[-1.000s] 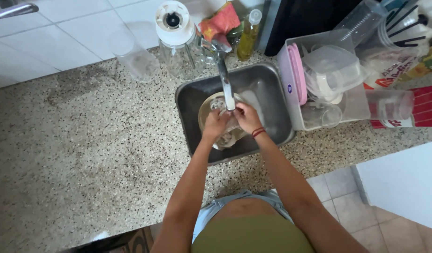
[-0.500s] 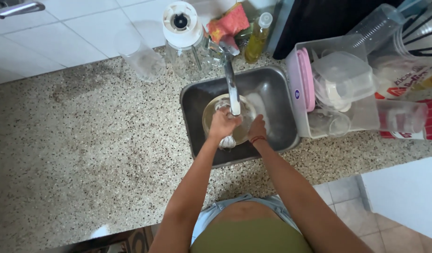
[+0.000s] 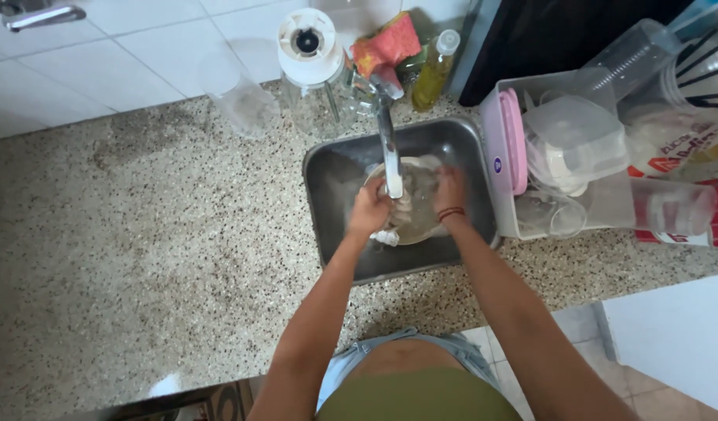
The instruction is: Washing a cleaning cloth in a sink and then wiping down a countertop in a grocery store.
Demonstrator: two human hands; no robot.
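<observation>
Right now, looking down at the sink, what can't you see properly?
- Head view: the round glass bowl in the steel sink is partly covered by the left hand, the right hand and the metal tap.
- Whether water runs from the tap is too blurred to tell.
- The white bit under the left hand is too small to name.
- The clear plastic containers in the drying rack overlap, so their count is unclear.
- The dark appliance is cut off by the top edge.
</observation>
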